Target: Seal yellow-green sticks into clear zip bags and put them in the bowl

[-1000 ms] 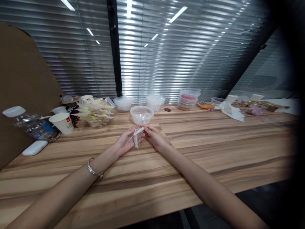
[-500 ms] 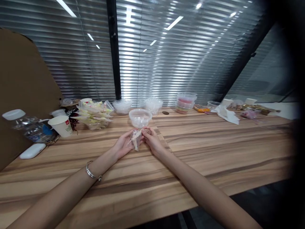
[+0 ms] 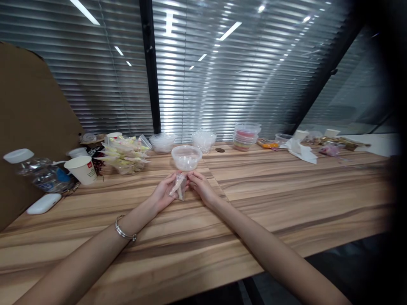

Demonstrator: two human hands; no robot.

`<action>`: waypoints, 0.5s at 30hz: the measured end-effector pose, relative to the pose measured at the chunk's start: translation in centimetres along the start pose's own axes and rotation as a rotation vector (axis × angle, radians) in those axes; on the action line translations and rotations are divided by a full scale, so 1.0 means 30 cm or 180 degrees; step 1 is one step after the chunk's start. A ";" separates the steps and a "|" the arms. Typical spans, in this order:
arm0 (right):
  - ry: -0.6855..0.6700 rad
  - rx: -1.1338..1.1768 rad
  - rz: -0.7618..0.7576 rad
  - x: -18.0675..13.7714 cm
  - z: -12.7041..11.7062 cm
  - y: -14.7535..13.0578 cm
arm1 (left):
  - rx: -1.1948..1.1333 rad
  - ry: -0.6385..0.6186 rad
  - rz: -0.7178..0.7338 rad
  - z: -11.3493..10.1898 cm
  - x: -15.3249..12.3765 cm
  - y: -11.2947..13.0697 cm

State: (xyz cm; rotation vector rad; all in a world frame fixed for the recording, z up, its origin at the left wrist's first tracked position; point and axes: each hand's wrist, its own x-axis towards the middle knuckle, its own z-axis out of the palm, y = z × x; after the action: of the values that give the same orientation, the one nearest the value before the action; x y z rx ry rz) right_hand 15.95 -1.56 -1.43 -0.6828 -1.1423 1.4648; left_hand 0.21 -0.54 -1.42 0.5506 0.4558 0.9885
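Between my two hands is a small clear plastic bag [image 3: 179, 186] with a pale, stick-like piece inside. My left hand [image 3: 163, 192] is closed around the bag's left side. The fingers of my right hand [image 3: 200, 186] pinch its upper right edge. Just beyond the hands stands a round clear plastic bowl [image 3: 186, 158], with something clear and whitish at its bottom that I cannot make out. A silver bracelet [image 3: 124, 231] circles my left wrist.
Left of the bowl, a clear container [image 3: 127, 156] overflows with yellow-and-white pieces in bags. A paper cup [image 3: 82, 169], a plastic bottle [image 3: 44, 171] and a white case [image 3: 43, 203] stand further left. Stacked tubs [image 3: 246, 136] and crumpled tissue [image 3: 300, 151] lie to the right.
The pale piece in the bag now slants down toward the left, where before it was more upright. Both hands stay in nearly the same place; the view has shifted slightly.
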 end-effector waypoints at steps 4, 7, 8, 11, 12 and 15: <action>-0.0084 -0.0195 -0.0082 -0.009 0.011 -0.008 | -0.0068 -0.0107 0.0035 -0.003 0.008 -0.001; -0.0089 -0.0273 -0.0083 -0.009 0.011 -0.006 | -0.0111 -0.0183 0.0022 0.005 0.006 0.001; -0.0091 -0.0268 -0.0087 -0.007 0.010 -0.003 | -0.0095 -0.0196 0.0010 0.009 0.004 0.002; -0.0069 -0.0228 -0.0103 -0.002 0.004 0.008 | 0.0155 -0.0242 0.0025 0.019 -0.001 0.001; -0.0054 -0.0213 -0.0104 -0.001 0.003 0.013 | 0.0325 -0.0256 0.0072 0.022 -0.002 -0.001; 0.0038 -0.0230 -0.0125 0.000 -0.001 0.020 | 0.0801 -0.0255 0.0288 0.028 -0.008 -0.011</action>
State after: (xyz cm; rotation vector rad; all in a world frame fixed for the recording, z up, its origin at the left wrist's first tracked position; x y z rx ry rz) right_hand 15.72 -1.50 -1.99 -0.7142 -1.1977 1.3905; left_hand 0.80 -1.06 -0.94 0.8405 0.4902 0.9978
